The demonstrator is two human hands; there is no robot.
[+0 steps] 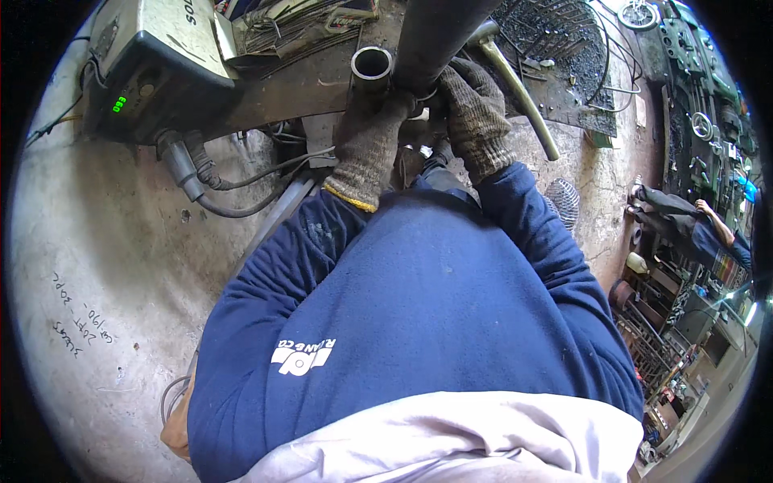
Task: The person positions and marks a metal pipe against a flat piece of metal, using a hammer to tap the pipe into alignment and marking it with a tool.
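Observation:
My left hand, in a knitted grey-brown glove with a yellow cuff edge, is closed at a short steel pipe whose round open end faces up. Beside it a thicker dark pipe slants down from the upper edge of the view. My right hand, gloved alike, has its fingers bent around the lower end of that thicker pipe. Between both hands a thin curved metal edge shows at the pipe's end. The left fingertips are hidden behind the glove and the pipes.
A hammer with a pale handle lies right of my hands, its handle past the table edge. At left stands a box-shaped machine with a green display and thick cables. Thin rods lie behind. Another person is far right.

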